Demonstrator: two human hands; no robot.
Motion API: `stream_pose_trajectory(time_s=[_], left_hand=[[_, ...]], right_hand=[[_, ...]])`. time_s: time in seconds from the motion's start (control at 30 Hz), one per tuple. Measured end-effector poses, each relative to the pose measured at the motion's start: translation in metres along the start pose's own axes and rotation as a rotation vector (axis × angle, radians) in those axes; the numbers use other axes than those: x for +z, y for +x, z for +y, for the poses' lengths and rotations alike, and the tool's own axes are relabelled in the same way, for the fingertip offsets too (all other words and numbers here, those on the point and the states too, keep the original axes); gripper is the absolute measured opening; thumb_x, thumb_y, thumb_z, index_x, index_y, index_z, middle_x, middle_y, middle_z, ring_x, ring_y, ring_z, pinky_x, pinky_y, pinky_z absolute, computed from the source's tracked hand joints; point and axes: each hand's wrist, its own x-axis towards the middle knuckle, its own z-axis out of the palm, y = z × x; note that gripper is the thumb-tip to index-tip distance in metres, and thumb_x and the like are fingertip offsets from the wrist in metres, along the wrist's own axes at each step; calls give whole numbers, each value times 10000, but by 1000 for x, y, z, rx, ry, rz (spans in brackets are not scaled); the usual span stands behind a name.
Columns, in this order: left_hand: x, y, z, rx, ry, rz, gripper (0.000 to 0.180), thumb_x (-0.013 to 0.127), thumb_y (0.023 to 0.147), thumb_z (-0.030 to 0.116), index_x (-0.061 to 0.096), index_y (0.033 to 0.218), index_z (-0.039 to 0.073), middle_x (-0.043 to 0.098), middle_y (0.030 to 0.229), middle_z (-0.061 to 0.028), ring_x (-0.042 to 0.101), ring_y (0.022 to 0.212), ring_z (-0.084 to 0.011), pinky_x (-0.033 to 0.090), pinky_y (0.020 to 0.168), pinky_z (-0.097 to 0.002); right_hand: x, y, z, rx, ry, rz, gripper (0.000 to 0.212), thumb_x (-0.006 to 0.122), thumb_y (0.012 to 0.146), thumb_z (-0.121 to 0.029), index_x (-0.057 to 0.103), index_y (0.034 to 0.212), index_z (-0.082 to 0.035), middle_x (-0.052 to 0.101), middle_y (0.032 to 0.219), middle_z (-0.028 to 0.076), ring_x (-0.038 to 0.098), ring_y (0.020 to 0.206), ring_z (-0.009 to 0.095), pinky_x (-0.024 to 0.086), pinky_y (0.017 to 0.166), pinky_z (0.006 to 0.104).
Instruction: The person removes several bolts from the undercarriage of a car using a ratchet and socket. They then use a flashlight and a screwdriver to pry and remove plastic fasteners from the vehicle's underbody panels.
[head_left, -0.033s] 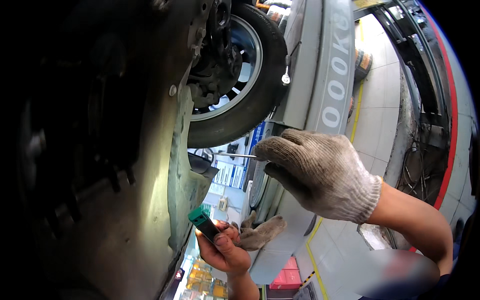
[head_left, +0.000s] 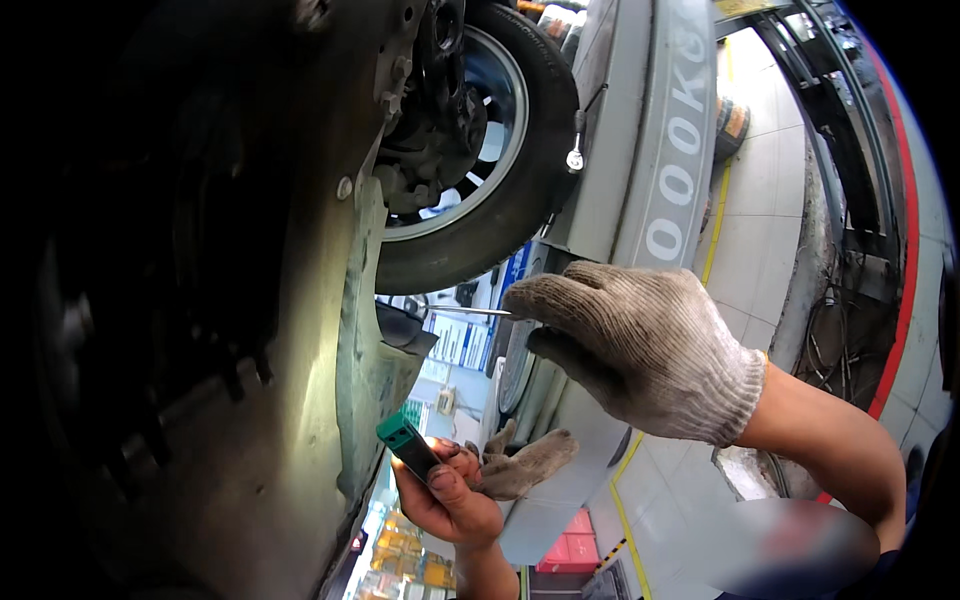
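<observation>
My right hand (head_left: 635, 350), in a knitted work glove with dark stains, pinches a thin metal rod (head_left: 470, 310) like a screwdriver shaft; any handle is hidden in the glove. The rod's far end reaches a dark plastic part (head_left: 398, 325) below the tyre. My left hand (head_left: 455, 505) is bare, its fingers wrapped round a small green and black work light (head_left: 412, 445). The lamp is lit and brightens the vehicle's underbody panel (head_left: 305, 400). A loose knitted glove (head_left: 530, 468) is beside the left fingers; whether they grip it I cannot tell.
A wheel with a black tyre (head_left: 545, 130) stands above my hands. Beside it is a ratchet-like metal tool (head_left: 575, 158). To the right runs a grey lift beam (head_left: 655, 150) with white lettering. Cables (head_left: 835, 340) hang farther right. Red boxes (head_left: 572, 548) lie below.
</observation>
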Motion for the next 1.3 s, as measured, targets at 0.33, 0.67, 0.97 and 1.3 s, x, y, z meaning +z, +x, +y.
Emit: stream_pose_trajectory(time_s=[0.33, 0.67, 0.97, 1.3], left_hand=[[14, -20, 39, -218, 293, 24, 420, 492, 1046, 405, 519, 965, -6, 524, 792, -52, 446, 571, -107, 379, 519, -249], [-47, -42, 55, -341, 550, 153, 316, 530, 1047, 320, 507, 1042, 5, 488, 811, -26, 395, 601, -67, 357, 535, -218], [-33, -15, 72, -350, 853, 166, 422, 590, 1004, 399, 520, 1078, -10, 480, 774, -18, 402, 585, -57, 357, 517, -220], [-14, -1, 101, -435, 1218, 179, 448, 551, 1023, 456, 562, 1038, 8, 469, 666, 8, 421, 508, -38, 338, 432, -196]], right_hand=[[-12, 22, 34, 86, 245, -285, 353, 691, 861, -73, 583, 1192, -12, 681, 1068, 173, 675, 939, 363, 567, 819, 432], [93, 24, 7, 214, 493, -622, 283, 550, 990, -252, 527, 1134, -10, 623, 662, 112, 667, 650, 305, 539, 564, 434], [184, 33, -21, 177, 792, -597, 303, 628, 922, -300, 572, 1076, -45, 671, 840, 103, 692, 774, 314, 560, 684, 438], [227, 28, -27, 197, 999, -425, 159, 652, 898, -194, 587, 959, -62, 676, 776, 81, 694, 676, 241, 559, 593, 392]])
